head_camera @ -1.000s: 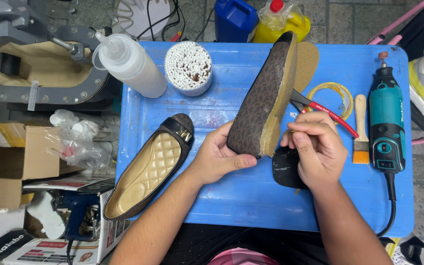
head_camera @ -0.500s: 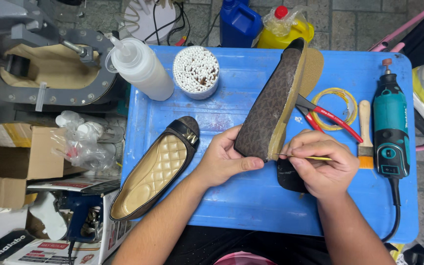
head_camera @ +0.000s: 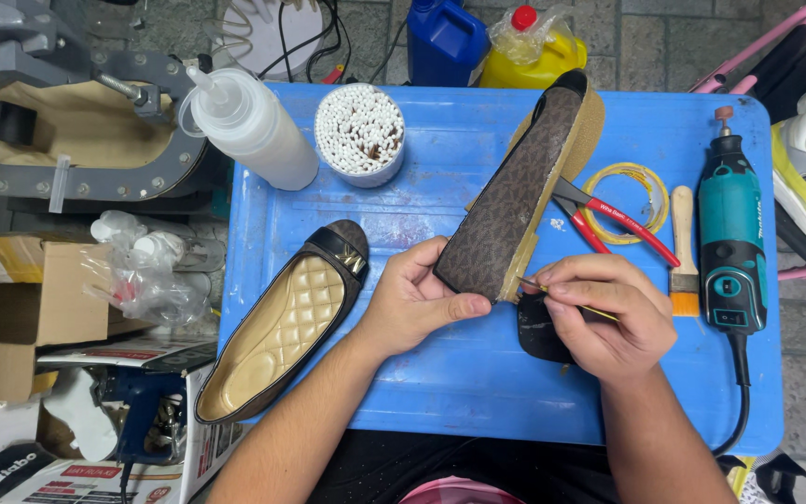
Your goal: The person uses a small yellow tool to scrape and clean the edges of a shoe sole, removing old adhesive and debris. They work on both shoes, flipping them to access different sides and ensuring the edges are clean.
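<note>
My left hand (head_camera: 414,297) grips the heel end of a brown patterned flat shoe (head_camera: 513,196), held on its side with the tan sole edge facing right. My right hand (head_camera: 608,313) pinches a thin yellow-handled tool (head_camera: 566,301) whose tip touches the gap between upper and sole near the heel. Under my right hand lies a small black heel piece (head_camera: 535,329), partly hidden. A second flat shoe (head_camera: 286,322) with a quilted gold insole lies on the blue table (head_camera: 440,373) to the left.
On the table stand a white squeeze bottle (head_camera: 252,126), a tub of cotton swabs (head_camera: 360,133), red-handled cutters (head_camera: 618,222), a yellow coil (head_camera: 629,191), a small brush (head_camera: 684,254) and a teal rotary tool (head_camera: 731,245). Cardboard boxes (head_camera: 20,313) sit left; blue and yellow jugs stand behind.
My right hand has brought the thin tool from beside the sole down to the heel seam. The shoe has tilted slightly lower toward my left hand.
</note>
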